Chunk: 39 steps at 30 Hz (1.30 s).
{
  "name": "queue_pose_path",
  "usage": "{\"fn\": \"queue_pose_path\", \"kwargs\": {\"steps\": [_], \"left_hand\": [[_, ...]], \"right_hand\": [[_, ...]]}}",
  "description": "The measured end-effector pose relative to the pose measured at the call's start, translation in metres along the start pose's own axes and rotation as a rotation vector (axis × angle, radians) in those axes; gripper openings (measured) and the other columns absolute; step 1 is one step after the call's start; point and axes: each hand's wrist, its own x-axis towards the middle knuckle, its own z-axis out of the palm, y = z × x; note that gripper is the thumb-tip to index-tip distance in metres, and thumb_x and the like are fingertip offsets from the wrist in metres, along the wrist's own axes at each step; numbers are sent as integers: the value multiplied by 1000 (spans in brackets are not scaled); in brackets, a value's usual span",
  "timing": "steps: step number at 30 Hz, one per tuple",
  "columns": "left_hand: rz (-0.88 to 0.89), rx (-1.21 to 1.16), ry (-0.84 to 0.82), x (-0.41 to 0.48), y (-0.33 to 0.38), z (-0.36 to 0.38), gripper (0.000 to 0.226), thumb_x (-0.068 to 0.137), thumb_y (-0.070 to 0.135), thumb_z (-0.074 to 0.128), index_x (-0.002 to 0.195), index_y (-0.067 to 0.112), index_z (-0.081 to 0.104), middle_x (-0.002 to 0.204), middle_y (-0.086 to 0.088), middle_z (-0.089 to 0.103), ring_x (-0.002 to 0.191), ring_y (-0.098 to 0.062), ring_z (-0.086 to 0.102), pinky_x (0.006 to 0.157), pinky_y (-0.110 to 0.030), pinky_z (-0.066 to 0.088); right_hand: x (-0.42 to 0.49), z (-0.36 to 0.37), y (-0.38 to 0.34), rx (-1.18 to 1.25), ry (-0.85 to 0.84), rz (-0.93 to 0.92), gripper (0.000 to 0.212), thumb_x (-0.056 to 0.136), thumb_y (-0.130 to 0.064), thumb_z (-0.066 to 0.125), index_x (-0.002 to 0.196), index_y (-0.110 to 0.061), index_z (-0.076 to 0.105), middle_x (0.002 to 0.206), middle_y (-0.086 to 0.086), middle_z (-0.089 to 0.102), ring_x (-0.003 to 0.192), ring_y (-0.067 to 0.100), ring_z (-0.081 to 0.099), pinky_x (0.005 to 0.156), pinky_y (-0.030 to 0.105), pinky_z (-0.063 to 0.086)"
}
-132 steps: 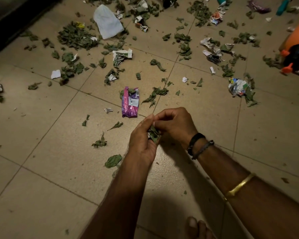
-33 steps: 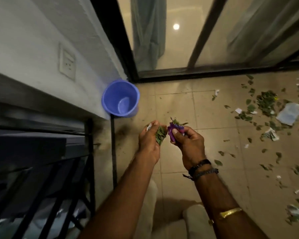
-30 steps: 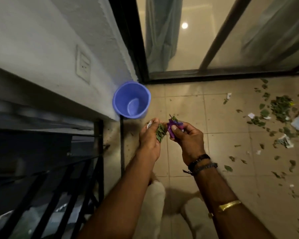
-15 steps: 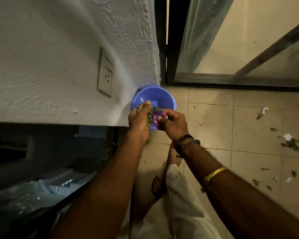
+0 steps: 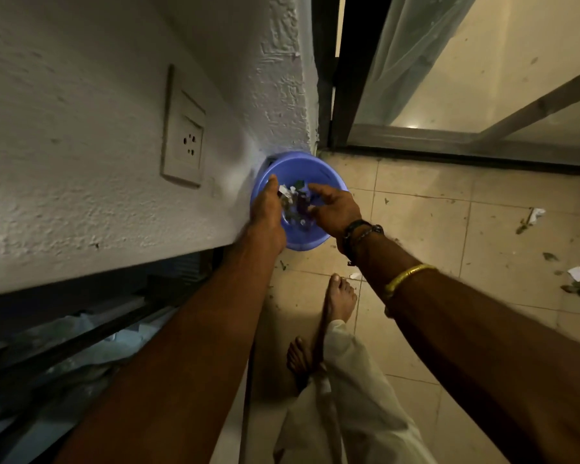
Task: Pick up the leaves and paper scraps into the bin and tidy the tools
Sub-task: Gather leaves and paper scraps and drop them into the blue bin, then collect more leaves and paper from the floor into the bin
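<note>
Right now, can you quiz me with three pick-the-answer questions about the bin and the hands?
1. Where does the bin stand?
A) on a table
B) on the floor by the wall
C) on a chair

2. What colour is the bin?
A) red
B) green
C) blue

3. How are the left hand and right hand?
A) both open above the bin
B) both gripping a broom
C) both flat on the wall

Answers:
1 B, it sits on the floor right at the wall's foot.
2 C, its rim and inside are blue.
3 A, the fingers are spread above it, with scraps between them.
</note>
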Motion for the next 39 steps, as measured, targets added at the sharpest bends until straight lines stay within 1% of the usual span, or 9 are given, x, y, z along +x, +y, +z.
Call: {"fn": "queue_pose_path", "kwargs": {"steps": [5,8,9,11,14,18,22,30,39], "left_hand": [[20,40,74,-19,2,3,45,104,35,47,138,6,53,126,-5,60,106,-23,57,88,-37,48],[35,58,1,-43,0,8,42,106,26,43,141,4,49,138,-13,57,123,-29,57,103,-41,48],[63,77,-4,-50,-2,10,37,106,24,45,135,4,55,130,-14,63,119,-30,61,101,-42,50],[151,152,11,-64,-12,12,20,102,23,53,108,11,67,93,-7,71,87,-23,68,79,-36,58],[201,248,-43,-92,-32,16,16,98,22,58,90,13,68,59,4,59,54,-12,55,50,-24,50],[209,362,-187,-139,-64,26,17,98,21,59,96,7,68,59,3,56,47,-9,50,46,-22,45],[219,430,-311,-176,-109,45,19,98,22,59,83,11,64,57,1,53,47,-12,46,44,-24,42],[159,643,-503,-234,-231,106,19,96,21,60,81,10,66,56,1,53,52,-14,47,47,-26,43],[114,787,-585,-287,-401,174,15,97,18,58,91,8,67,71,-6,61,64,-19,57,60,-33,53]], "right_hand": [[-18,-7,1,224,124,68,38,87,0,66,116,-23,71,113,-1,71,106,21,66,96,45,55],[-44,-15,-3,425,229,67,24,92,1,62,103,-18,73,97,-1,72,92,21,69,80,41,61],[-54,-18,-2,487,258,64,21,93,0,61,103,-14,73,96,1,72,89,22,70,73,36,62],[-75,-23,4,574,312,71,18,94,-3,60,106,-10,72,98,8,73,86,24,71,62,29,59],[-113,-34,13,670,407,89,15,94,-5,61,104,-6,72,89,9,73,75,23,70,58,30,57],[-173,-54,30,807,547,87,16,92,-1,61,104,-6,72,80,6,68,65,15,64,56,30,58],[-228,-76,69,935,707,94,15,90,-2,64,101,-8,73,83,8,70,67,17,65,58,31,57],[-308,-132,177,1128,981,159,12,90,-2,67,99,-7,72,81,5,69,65,15,64,58,31,58],[-375,-217,335,1181,1065,254,13,88,-2,70,100,-5,73,79,2,70,68,17,66,59,30,58]]}}
